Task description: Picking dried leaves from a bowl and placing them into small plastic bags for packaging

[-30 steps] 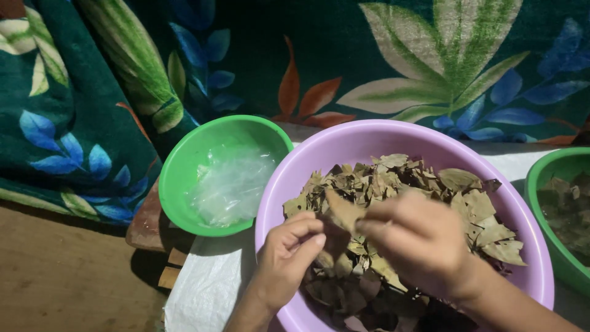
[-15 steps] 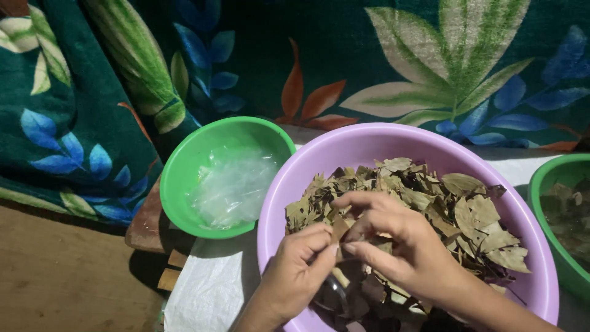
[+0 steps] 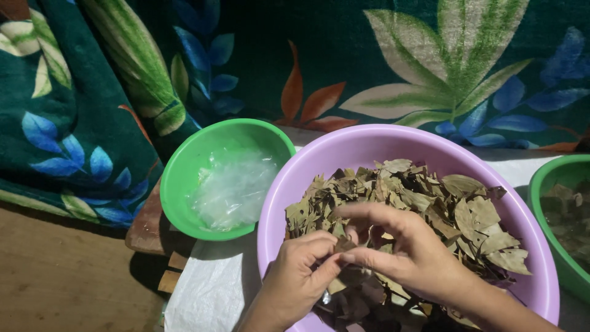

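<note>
Since a sec ago our hands have drawn together over the purple basin (image 3: 369, 144): left hand (image 3: 298, 276) & right hand (image 3: 399, 252) now both pinch one dried leaf (image 3: 342, 246) between fingertips, just above the leaf pile (image 3: 430, 197), so we judge sorting's moved to a single leaf. Green bowl (image 3: 184, 166) w/ clear plastic sits beside, untouched.

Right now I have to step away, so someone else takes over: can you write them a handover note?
Left hand and right hand pinch one dry brown leaf together over the purple plastic basin.
The basin is heaped with dried leaves.
The small green bowl on its left holds only clear plastic film; another green bowl, at the right edge, holds leaves.
Most leaves remain in the basin.
</note>
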